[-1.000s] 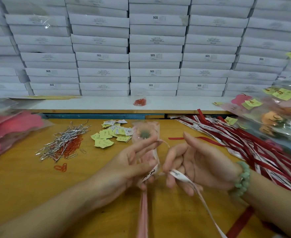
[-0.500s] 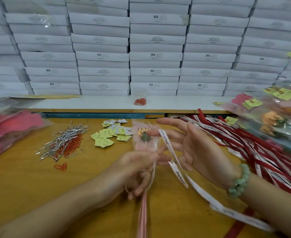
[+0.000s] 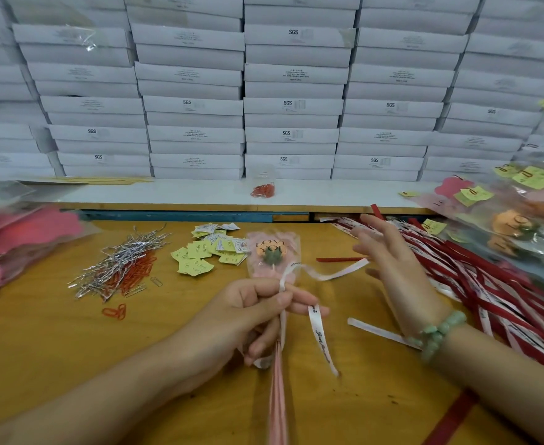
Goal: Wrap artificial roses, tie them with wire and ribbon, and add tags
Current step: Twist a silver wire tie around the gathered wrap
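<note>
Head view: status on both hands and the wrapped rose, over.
Left hand grips pink cellophane-wrapped artificial rose at stem, white printed ribbon looped there. Right hand open, fingers spread. Nothing blocking.

Table point(image 3: 55, 342): wood, smooth, matt yellow. Rose point(image 3: 272, 255) wrap: clear glossy plastic. Ribbon point(image 3: 320, 338): white satin cloth. Ties point(image 3: 119, 264), left: shiny metal foil. Tags point(image 3: 200, 256): matt paper. Far boxes point(image 3: 196, 104): white card.

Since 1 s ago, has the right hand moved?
Yes. The right hand has shifted away from the person and rightward, off the left hand, so its fingertips now overlap the ribbon pile, which lies where it did.
</note>
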Available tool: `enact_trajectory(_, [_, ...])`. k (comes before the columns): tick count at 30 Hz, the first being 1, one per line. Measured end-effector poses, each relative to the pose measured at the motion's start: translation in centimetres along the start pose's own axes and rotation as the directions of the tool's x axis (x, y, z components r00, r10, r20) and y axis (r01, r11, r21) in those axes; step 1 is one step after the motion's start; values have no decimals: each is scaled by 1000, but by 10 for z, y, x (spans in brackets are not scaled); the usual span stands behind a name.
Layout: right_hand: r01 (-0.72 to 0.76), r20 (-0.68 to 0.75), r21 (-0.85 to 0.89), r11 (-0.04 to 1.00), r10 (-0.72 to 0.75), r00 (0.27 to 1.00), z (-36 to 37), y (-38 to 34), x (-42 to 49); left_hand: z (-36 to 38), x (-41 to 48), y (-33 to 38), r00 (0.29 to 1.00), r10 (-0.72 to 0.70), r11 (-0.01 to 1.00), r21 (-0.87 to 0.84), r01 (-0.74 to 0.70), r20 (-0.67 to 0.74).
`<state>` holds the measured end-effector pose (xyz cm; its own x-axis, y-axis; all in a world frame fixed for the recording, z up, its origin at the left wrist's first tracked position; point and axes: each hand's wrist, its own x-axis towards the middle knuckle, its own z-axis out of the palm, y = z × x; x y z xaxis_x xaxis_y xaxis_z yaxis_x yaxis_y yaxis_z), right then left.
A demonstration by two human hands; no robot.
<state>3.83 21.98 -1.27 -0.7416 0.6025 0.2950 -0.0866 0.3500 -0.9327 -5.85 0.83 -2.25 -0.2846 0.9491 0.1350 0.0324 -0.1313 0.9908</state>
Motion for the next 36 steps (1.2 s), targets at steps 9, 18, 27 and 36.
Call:
enact_trajectory(9, [309, 652, -172, 935, -127, 748, 16, -13, -28, -2, 2, -8, 993, 24, 1000, 18, -22, -118])
enact_trajectory(18, [169, 538, 150, 974, -223, 813, 9, -21, -18, -8, 3, -11, 974, 60, 998, 22, -56, -220])
enact_trajectory(27, [279, 214, 325, 904, -357, 909, 10, -29, -17, -2, 2, -12, 979, -33, 999, 0, 34, -202])
enact_trajectory(36, [278, -48, 440, 854, -287, 957, 8, -25, -11, 0, 1, -7, 979, -75, 991, 92, 93, -189])
